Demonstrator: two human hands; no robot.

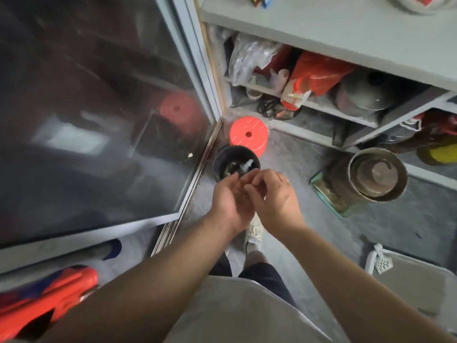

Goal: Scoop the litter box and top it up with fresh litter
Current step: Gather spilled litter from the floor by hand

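I stand over a small black bin [220, 157] on the grey floor, with scraps and something white inside it. Both hands meet just above its near rim. My left hand [228, 201] lies palm up with relaxed fingers. The fingers of my right hand [275, 196] are loosely bent and touch the left palm; nothing shows between them. At the lower right is a grey litter box [410, 290], and a white slotted scoop [382, 261] stands at its left edge.
A red round stool [248, 134] stands behind the bin in the corner. A glass door [99, 107] fills the left side. Cluttered shelves [321, 28] run along the right, with stacked metal pots [376, 174] on the floor. An orange object [44, 300] lies lower left.
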